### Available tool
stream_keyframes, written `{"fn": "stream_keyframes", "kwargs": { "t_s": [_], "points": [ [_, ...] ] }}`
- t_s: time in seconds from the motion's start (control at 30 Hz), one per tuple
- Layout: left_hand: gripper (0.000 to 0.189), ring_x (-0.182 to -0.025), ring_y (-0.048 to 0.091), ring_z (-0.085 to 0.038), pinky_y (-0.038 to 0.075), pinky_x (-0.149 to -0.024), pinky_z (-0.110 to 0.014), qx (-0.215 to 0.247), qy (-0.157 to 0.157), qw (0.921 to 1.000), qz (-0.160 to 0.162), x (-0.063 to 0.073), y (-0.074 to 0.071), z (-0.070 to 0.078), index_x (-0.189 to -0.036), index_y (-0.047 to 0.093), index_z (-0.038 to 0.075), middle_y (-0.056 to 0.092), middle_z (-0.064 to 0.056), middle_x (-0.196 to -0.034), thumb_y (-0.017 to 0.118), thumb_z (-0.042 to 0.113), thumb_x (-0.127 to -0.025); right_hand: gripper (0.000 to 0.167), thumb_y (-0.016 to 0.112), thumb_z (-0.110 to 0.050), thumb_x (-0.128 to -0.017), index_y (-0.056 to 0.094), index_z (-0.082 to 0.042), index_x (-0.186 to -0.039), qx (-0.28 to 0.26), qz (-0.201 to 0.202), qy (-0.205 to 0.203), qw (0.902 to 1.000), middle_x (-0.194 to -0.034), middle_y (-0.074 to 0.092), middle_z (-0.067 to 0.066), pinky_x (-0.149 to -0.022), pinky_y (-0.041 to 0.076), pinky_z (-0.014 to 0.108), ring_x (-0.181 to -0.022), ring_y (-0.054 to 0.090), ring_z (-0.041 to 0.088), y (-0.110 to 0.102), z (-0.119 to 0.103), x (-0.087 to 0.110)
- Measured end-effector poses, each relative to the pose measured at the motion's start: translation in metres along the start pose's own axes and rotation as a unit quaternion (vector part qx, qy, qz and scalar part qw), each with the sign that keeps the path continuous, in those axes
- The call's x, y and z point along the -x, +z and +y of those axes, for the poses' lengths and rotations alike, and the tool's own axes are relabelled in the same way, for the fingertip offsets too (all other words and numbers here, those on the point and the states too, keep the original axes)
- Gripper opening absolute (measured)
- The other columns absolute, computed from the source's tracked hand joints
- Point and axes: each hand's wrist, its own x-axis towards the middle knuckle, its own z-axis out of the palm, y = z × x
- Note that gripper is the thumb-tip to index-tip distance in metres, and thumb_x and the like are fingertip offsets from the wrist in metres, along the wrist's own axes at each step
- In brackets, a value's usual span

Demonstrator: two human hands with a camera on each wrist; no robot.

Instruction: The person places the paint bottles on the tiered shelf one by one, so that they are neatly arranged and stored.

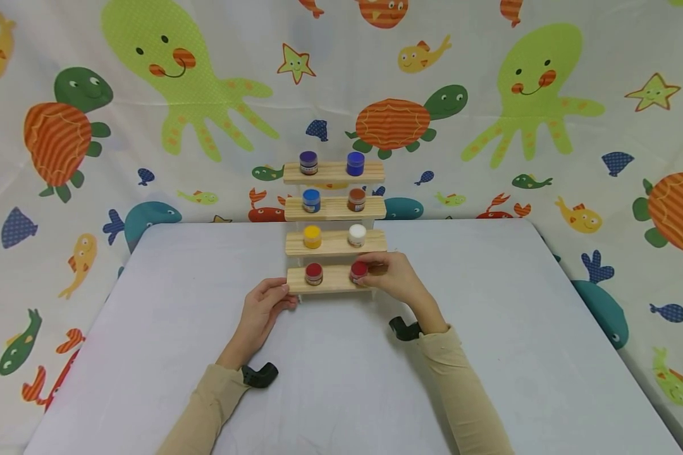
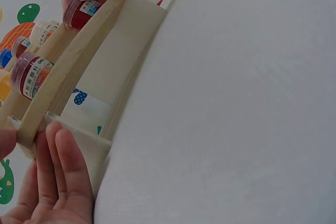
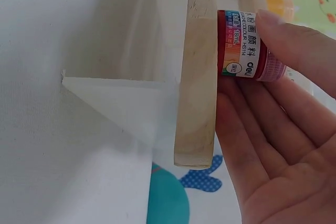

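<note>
A tiered stand with wooden shelf boards holds small paint jars in two columns. My right hand grips the dark red paint jar at the right of the lowest board, thumb on one side and fingers on the other. In the right wrist view the jar's base is against the board, its label facing the camera. Another red paint jar stands on the left of that board. At the board's left end, my left hand pinches it, thumb above and fingers below, beside the clear side support.
Higher boards carry a yellow jar, a white jar, a blue jar, a brown jar and two dark blue or purple jars. A white-covered table lies beneath. Behind hangs a cloth printed with sea animals.
</note>
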Motion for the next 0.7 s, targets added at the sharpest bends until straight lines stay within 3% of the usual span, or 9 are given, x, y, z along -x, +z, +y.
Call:
{"fn": "stream_keyframes", "kwargs": {
  "t_s": [0.33, 0.57, 0.7],
  "points": [
    [0.032, -0.084, 0.066, -0.019, 0.058, -0.077, -0.027, -0.001, 0.003, 1.0, 0.001, 0.0, 0.0, -0.001, -0.123, 0.047, -0.009, 0.066, -0.01, -0.096, 0.061, 0.008, -0.099, 0.041, 0.082, -0.001, -0.079, 0.069, 0.001, -0.118, -0.002, -0.009, 0.009, 0.9999, -0.113, 0.069, 0.014, -0.089, 0.057, 0.035, -0.099, 0.067, 0.025, -0.001, -0.002, 0.0],
    [0.029, -0.084, 0.066, -0.019, 0.058, -0.076, -0.027, 0.001, 0.004, 1.0, 0.002, 0.0, -0.001, -0.002, -0.122, 0.048, -0.007, 0.067, -0.01, -0.096, 0.059, 0.006, -0.1, 0.04, 0.08, -0.006, -0.083, 0.067, -0.001, -0.12, 0.016, -0.01, -0.022, 0.9996, -0.113, 0.069, 0.01, -0.091, 0.055, 0.041, -0.101, 0.065, 0.024, -0.011, -0.009, 0.005],
    [0.029, -0.084, 0.066, -0.019, 0.058, -0.077, -0.027, 0.002, 0.005, 1.0, 0.001, 0.0, 0.0, -0.002, -0.122, 0.048, -0.008, 0.066, -0.01, -0.096, 0.059, 0.006, -0.1, 0.035, 0.078, -0.006, -0.085, 0.068, -0.001, -0.118, 0.004, 0.006, -0.046, 0.9989, -0.112, 0.069, 0.015, -0.093, 0.055, 0.045, -0.101, 0.065, 0.028, -0.023, -0.013, 0.009]
  ]
}}
